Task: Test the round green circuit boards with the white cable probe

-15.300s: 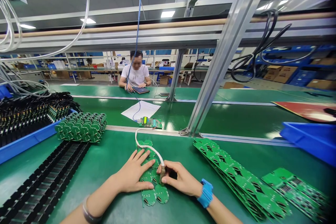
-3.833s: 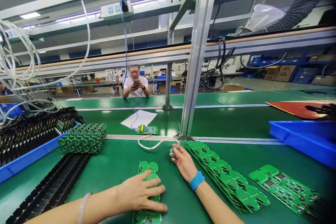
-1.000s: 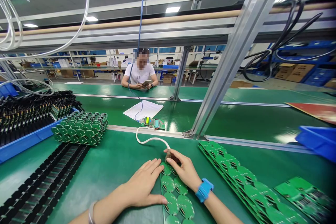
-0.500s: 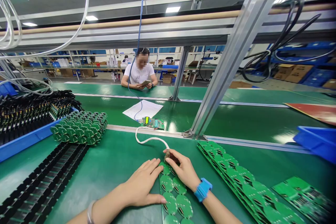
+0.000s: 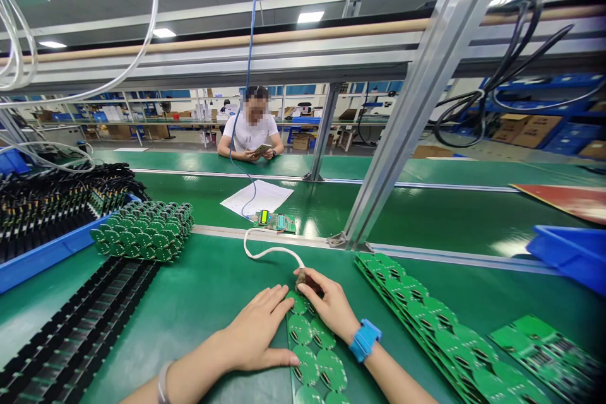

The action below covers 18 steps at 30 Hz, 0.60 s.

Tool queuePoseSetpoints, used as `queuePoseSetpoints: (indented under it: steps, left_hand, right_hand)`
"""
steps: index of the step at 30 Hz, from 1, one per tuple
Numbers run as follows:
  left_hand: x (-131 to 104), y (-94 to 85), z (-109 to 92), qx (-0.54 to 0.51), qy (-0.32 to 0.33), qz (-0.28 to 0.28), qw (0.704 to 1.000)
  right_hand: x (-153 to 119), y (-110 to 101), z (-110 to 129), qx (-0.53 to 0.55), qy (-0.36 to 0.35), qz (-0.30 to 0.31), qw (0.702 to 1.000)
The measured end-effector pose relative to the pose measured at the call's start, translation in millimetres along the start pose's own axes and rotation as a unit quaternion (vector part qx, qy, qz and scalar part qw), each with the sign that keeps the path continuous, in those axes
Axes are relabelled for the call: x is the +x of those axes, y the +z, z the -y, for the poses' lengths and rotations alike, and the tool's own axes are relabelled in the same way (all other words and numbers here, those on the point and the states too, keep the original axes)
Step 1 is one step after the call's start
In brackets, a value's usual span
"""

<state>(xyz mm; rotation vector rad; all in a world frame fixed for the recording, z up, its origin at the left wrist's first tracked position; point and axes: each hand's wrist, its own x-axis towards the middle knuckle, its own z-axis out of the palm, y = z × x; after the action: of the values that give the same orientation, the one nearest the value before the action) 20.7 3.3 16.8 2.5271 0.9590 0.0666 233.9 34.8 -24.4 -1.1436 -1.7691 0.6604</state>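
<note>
A panel of round green circuit boards [image 5: 307, 363] lies on the green bench in front of me. My left hand [image 5: 258, 331] rests flat along its left edge, fingers spread, fingertips and thumb touching the panel. In my right hand [image 5: 326, 303], thumb and fingers pinch a brownish connector [image 5: 300, 279] on the end of a white cable [image 5: 274, 251], held down at the panel's far end. My fingers hide where the connector meets the boards. The cable leads back to a small circuit board with a lit yellow-green display [image 5: 265, 218].
Stacked green panels [image 5: 421, 315] lie at right, near another green board [image 5: 544, 347] and a blue bin [image 5: 568, 255]. At left are piled round boards [image 5: 144, 230], a black slotted rack [image 5: 89, 322] and a blue tray [image 5: 52, 259]. A metal post [image 5: 392, 139] slants upward; a person sits opposite.
Both hands and the connector stay in place. Only a very slight shift of the camera view shows.
</note>
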Motion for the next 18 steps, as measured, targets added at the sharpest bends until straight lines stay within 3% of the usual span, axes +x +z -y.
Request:
queuePoseSetpoints:
  steps: [18]
  left_hand:
    - [0.1,5.1,3.3,-0.017,0.004,-0.025,1.0]
  right_hand:
    - [-2.5,0.3,0.3,0.014,0.006,-0.005,1.0]
